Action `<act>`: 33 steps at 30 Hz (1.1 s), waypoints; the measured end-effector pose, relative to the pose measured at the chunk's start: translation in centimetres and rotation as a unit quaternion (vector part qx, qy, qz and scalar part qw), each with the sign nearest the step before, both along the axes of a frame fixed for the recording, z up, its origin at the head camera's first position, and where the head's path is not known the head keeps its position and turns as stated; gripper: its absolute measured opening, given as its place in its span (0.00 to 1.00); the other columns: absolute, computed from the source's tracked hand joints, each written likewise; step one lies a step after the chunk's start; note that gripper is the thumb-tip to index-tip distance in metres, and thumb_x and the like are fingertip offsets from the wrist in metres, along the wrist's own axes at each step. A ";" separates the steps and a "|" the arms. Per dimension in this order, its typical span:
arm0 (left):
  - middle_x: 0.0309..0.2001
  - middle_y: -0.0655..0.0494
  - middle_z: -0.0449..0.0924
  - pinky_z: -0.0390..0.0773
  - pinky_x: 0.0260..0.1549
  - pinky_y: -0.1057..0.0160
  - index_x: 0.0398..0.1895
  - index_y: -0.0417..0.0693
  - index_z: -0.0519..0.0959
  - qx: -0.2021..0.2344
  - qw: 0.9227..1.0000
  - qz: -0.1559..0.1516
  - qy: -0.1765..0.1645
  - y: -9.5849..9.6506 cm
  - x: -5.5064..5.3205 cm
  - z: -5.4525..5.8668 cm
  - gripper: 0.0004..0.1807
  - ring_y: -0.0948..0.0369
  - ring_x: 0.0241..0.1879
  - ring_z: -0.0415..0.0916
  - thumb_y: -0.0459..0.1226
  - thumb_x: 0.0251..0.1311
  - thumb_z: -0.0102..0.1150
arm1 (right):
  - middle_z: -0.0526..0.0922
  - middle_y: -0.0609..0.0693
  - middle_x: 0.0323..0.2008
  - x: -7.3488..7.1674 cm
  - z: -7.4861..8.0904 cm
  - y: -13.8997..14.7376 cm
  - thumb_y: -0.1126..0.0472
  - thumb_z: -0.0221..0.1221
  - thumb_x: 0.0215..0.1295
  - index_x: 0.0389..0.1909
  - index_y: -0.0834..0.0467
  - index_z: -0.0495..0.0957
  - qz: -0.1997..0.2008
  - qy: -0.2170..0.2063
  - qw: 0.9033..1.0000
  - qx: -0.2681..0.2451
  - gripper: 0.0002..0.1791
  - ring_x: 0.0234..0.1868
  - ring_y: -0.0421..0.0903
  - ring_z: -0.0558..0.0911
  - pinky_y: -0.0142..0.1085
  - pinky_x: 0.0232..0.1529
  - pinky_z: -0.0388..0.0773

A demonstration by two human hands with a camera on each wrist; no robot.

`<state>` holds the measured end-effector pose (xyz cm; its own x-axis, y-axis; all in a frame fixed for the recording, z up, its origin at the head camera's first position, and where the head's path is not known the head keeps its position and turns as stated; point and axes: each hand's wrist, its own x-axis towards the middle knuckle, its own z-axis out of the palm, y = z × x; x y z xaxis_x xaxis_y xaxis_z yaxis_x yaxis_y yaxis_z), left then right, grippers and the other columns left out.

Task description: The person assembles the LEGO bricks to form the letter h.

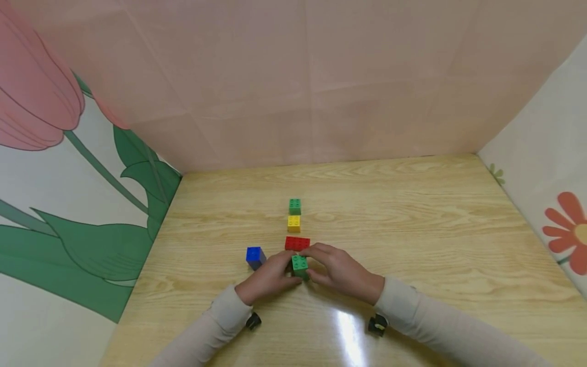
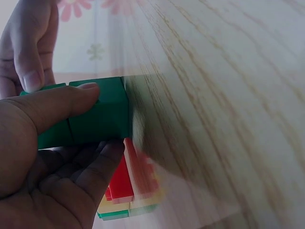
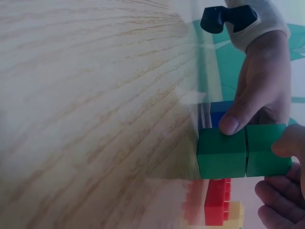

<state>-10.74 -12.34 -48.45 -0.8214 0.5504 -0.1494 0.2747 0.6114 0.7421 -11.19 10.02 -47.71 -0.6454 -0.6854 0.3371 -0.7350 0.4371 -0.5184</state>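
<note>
Two green toy bricks, one on top of the other with a thin seam between, stand on the table. My left hand (image 1: 271,278) grips the lower green brick (image 3: 221,153), its thumb across the near side. The upper green brick (image 1: 299,263) is held by my right hand (image 1: 345,271) between thumb and fingers. Just behind the fingers lies a red brick (image 1: 297,243), partly hidden by them in the head view. Close to the left hand stands a tall blue block (image 1: 255,258).
Farther back, in line behind the red brick, sit a yellow brick (image 1: 294,224) and another green brick (image 1: 295,206). All stand on a wood-grain table (image 1: 403,214). A pink back wall (image 1: 312,92) and patterned side panels border it.
</note>
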 end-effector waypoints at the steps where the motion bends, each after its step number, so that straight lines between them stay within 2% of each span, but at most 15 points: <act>1: 0.57 0.62 0.75 0.73 0.57 0.65 0.64 0.52 0.71 0.001 1.000 0.000 0.000 0.0 0.0 0.0 0.29 0.66 0.57 0.72 0.34 0.60 0.67 | 0.78 0.43 0.53 0.0 0.0 0.0 0.58 0.65 0.63 0.58 0.54 0.75 0.000 0.002 1.000 0.000 0.22 0.53 0.39 0.78 0.34 0.52 0.78; 20: 0.56 0.62 0.75 0.74 0.55 0.65 0.63 0.53 0.71 0.004 1.000 0.001 -0.005 0.1 -0.1 -0.1 0.28 0.66 0.56 0.72 0.33 0.59 0.67 | 0.79 0.46 0.52 0.1 -0.3 0.1 0.58 0.67 0.61 0.58 0.57 0.75 0.008 0.062 0.998 0.005 0.24 0.52 0.40 0.79 0.32 0.52 0.78; 27: 0.57 0.62 0.75 0.73 0.57 0.64 0.63 0.53 0.71 0.002 1.000 0.010 -0.008 0.1 0.1 0.2 0.28 0.65 0.57 0.72 0.34 0.60 0.67 | 0.80 0.47 0.52 0.1 0.2 0.1 0.58 0.66 0.62 0.57 0.57 0.76 0.014 0.067 0.998 0.015 0.23 0.52 0.41 0.79 0.32 0.52 0.78; 33: 0.57 0.62 0.75 0.73 0.56 0.64 0.63 0.53 0.71 0.000 1.000 0.009 -0.004 0.1 0.1 0.0 0.28 0.65 0.57 0.72 0.34 0.59 0.67 | 0.80 0.47 0.51 0.2 0.2 0.1 0.58 0.66 0.61 0.57 0.58 0.77 0.011 0.068 0.997 0.018 0.23 0.52 0.41 0.79 0.31 0.52 0.78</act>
